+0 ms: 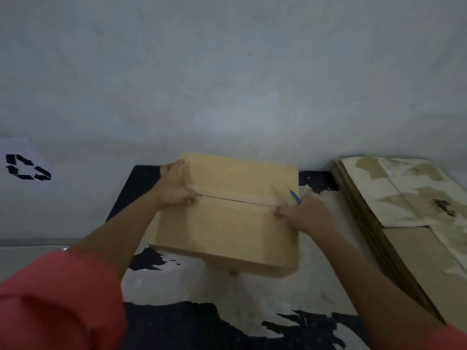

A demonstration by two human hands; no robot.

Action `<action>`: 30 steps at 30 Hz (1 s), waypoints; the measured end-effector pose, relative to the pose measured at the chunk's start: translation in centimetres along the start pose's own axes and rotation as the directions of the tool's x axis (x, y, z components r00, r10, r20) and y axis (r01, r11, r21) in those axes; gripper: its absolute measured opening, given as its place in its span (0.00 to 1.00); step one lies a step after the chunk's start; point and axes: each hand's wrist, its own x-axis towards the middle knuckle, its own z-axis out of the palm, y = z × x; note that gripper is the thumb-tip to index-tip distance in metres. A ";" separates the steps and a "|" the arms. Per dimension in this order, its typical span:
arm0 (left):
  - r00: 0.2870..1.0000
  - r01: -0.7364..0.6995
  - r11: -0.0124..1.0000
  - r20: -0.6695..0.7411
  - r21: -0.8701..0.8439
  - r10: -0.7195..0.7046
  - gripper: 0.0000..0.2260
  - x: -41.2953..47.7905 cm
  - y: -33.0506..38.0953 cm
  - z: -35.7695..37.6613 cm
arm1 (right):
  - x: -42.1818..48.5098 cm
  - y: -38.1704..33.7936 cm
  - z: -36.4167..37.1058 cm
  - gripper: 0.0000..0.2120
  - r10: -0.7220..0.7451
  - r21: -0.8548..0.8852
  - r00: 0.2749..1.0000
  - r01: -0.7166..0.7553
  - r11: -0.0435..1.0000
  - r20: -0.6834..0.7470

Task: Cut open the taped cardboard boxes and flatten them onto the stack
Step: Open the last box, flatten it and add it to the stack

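A tan cardboard box (227, 223) lies on the worn black-and-white surface (214, 294), its top seam running left to right between two flaps. My left hand (175, 185) grips the box's left edge at the seam, thumb up along the far corner. My right hand (303, 214) holds a blue-handled cutter (294, 197) at the right end of the seam, with a fingertip touching the seam. The stack of flattened boxes (404, 210) lies to the right of the box, its top sheet patched with torn paper and tape.
A grey wall (227, 84) rises directly behind the box. A white sheet with a black recycling symbol (26, 168) hangs on it at the far left. A grey ledge (30, 248) runs along the left.
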 end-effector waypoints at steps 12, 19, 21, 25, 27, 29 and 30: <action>0.993 -0.045 0.842 -0.066 0.537 0.095 0.22 2.6 5.0 3.9 | -3.5 2.3 4.4 0.27 0.182 0.248 0.981 -0.160 0.955 -0.070; 0.915 -0.228 0.812 0.403 0.538 -0.010 0.60 -6.7 9.3 11.0 | -4.8 0.7 5.2 0.15 0.195 0.437 0.979 -0.149 0.887 -0.063; 0.921 -0.218 0.772 0.388 0.598 -0.040 0.59 -7.2 8.4 11.7 | -5.7 0.0 5.7 0.10 0.128 0.521 0.991 -0.121 0.845 0.022; 0.912 -0.364 0.671 0.394 0.646 0.116 0.50 -6.0 6.0 8.4 | -7.2 -0.5 5.7 0.16 -0.057 0.523 0.983 -0.043 0.852 0.173; 0.885 -0.407 0.636 0.455 0.656 0.097 0.50 -5.9 5.1 6.4 | -7.6 -0.4 5.4 0.17 -0.166 0.417 0.978 0.100 0.903 0.127; 0.870 -0.428 0.620 0.484 0.658 0.088 0.51 -6.0 4.4 5.3 | -7.8 0.4 5.2 0.16 -0.310 0.243 0.948 0.286 0.927 0.068; 0.868 -0.435 0.618 0.487 0.654 0.096 0.51 -6.0 4.0 5.0 | -7.9 0.9 5.3 0.14 -0.381 0.150 0.922 0.368 0.918 0.070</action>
